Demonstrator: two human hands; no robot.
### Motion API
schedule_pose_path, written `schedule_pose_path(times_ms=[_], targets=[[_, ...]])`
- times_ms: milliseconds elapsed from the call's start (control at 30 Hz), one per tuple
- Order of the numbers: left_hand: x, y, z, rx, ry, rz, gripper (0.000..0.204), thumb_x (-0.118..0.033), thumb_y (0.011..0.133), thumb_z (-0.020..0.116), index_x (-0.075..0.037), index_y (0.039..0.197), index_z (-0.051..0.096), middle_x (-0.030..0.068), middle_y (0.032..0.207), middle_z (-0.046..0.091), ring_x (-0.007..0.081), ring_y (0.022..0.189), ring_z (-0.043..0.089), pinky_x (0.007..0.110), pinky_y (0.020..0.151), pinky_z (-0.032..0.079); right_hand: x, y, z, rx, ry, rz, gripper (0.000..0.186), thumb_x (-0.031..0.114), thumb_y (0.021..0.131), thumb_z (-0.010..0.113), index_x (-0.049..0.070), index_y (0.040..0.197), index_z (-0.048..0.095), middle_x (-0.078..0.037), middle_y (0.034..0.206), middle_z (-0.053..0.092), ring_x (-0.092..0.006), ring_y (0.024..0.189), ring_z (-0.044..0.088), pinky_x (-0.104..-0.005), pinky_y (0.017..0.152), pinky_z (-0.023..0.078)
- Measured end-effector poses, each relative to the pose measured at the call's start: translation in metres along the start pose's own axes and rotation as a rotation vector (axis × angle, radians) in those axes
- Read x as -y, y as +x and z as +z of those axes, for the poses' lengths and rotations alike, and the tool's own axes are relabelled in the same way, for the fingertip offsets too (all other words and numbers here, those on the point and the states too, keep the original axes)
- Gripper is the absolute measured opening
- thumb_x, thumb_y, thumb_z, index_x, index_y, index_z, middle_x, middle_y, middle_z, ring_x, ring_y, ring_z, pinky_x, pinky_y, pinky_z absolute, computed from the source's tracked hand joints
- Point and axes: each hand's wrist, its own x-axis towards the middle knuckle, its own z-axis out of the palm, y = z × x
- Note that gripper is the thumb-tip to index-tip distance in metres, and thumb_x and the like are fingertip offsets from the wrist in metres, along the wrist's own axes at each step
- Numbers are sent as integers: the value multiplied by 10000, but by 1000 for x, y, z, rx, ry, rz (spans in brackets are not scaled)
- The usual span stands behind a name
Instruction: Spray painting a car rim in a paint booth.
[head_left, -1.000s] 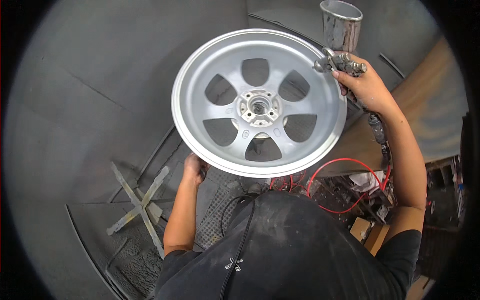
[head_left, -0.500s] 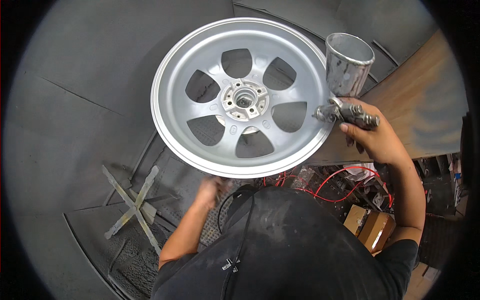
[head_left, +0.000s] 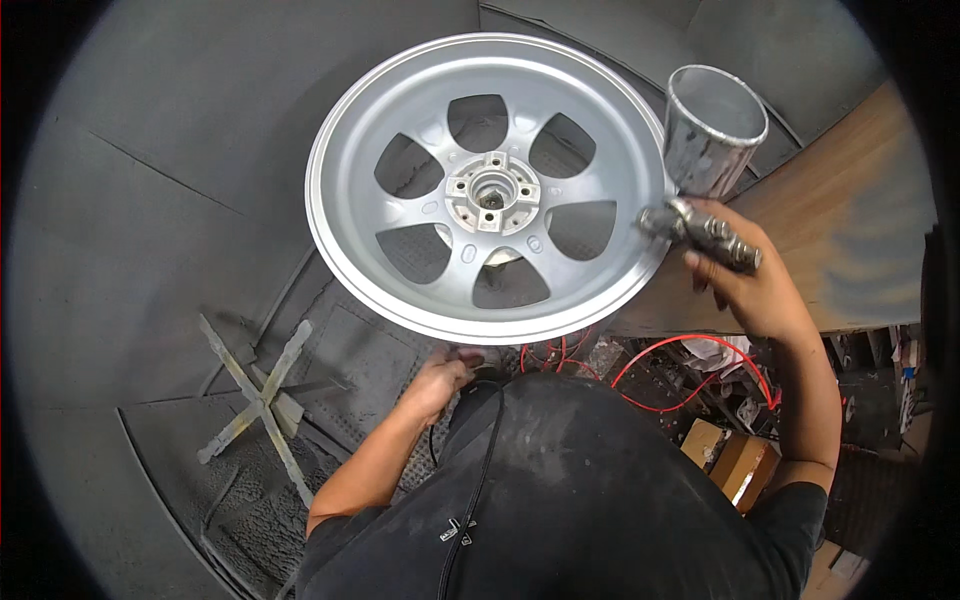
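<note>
A silver alloy wheel lies face up, with open gaps between its spokes and a bolt-hole hub at its centre. My right hand grips a metal spray gun at the wheel's right rim, its nozzle pointing left over the rim. A paint-streaked metal cup stands upright on the gun. My left hand is just below the wheel's near edge, fingertips blurred and bent; whether anything is in it I cannot make out. What supports the wheel is mostly hidden beneath it.
Grey booth walls surround the wheel. A flat cross-shaped stand is at lower left. At right are a brown curved board, red hoses, cardboard boxes and clutter. A dark cord hangs over my black shirt.
The wheel has shifted left and up in view and rotated. The spray gun and my right hand have come down. My left hand has moved right and down from the rim.
</note>
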Motion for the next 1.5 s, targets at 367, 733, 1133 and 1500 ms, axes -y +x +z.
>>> schedule_pose_path(times_ms=[367,733,1133,1500], targets=[[-23,34,-72,-366,-452,178,283,-13,850,435,101,1091,529,159,1029,594,256,913,602,397,824,546,-15,10,5,-86,26,-73,418,96,884,643,75,1291,548,28,725,566,-53,600,525,-215,456,397],[10,7,-5,77,15,-88,376,18,825,402,59,1155,577,145,1070,616,208,1002,590,284,832,479,13,-24,18,100,143,33,455,82,869,678,-30,1282,524,-34,982,639,-71,808,558,-246,720,475],[-10,14,-34,-348,-467,-55,369,36,829,407,47,1184,508,121,1045,576,237,983,580,379,861,529,-7,-9,19,-49,34,-5,444,79,874,674,9,1287,526,-27,904,620,-82,726,545,-242,640,473],[31,27,-13,-134,-372,-58,388,103,797,394,59,1173,481,151,1063,571,250,958,597,329,820,554,11,-28,38,69,-11,-181,497,80,844,708,-41,1286,516,-110,1122,642,-144,1025,569,-294,927,441]])
